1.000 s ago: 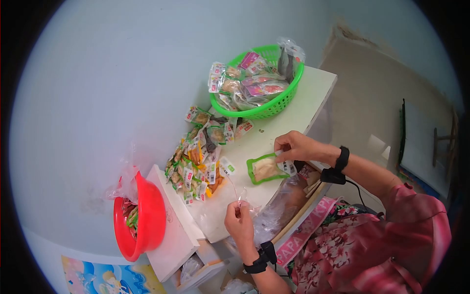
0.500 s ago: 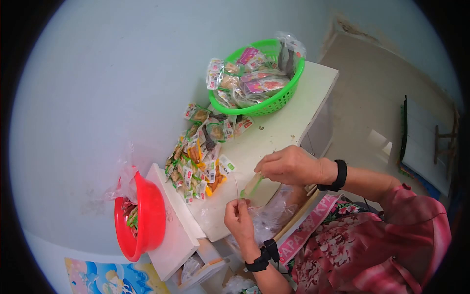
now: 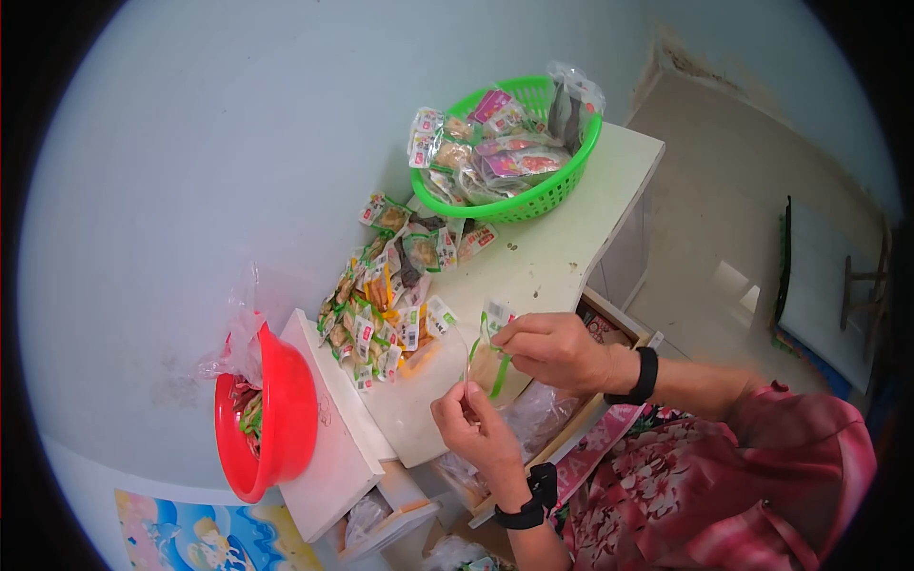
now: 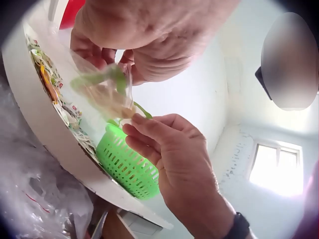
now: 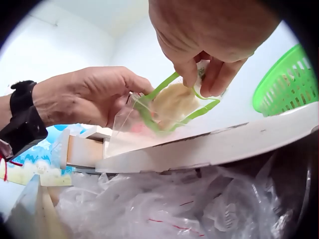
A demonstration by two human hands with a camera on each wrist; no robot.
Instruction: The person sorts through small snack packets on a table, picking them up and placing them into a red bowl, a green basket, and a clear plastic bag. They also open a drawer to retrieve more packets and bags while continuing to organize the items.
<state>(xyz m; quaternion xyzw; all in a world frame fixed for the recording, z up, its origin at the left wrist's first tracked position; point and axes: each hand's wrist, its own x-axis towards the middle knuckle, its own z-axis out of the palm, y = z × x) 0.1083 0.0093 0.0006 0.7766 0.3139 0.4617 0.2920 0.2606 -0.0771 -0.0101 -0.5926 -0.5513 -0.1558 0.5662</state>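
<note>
Down at the lower left of the head view, a bright cartoon picture (image 3: 214, 538) shows blue and yellow. Just above it, a red basin (image 3: 290, 428) stands on a pale ledge (image 3: 314, 485), with red and green pieces (image 3: 249, 419) inside and clear film (image 3: 233, 357) gathered at its rim. Next to the right, a heap of small sealed packets (image 3: 381, 309), mostly white, green and yellow, lies on the white tabletop (image 3: 543, 262).

Near the table's front edge, the left hand (image 3: 481, 433) pinches a clear plastic bag (image 5: 123, 127) between thumb and fingertips, the gap closed to the film's thickness. Between the 2 hands, above the table, a green-edged packet (image 5: 174, 104) with pale contents hangs tilted; its lower end overlaps the clear bag, though I cannot tell how far inside it sits. Behind them, a green basket (image 3: 547, 198) holds larger packets (image 3: 519, 157), some purple-marked, at the table's far end.

Further right, the right hand (image 3: 557, 354) pinches the upper end of the green-edged packet, thumb and fingers closed on it. Below the hands, a drawer (image 3: 571, 430) stands pulled out, filled with crumpled clear bags (image 5: 199, 209). Rightmost, beyond the person's pink patterned garment (image 3: 724, 495), is a pale panel (image 3: 824, 295).
</note>
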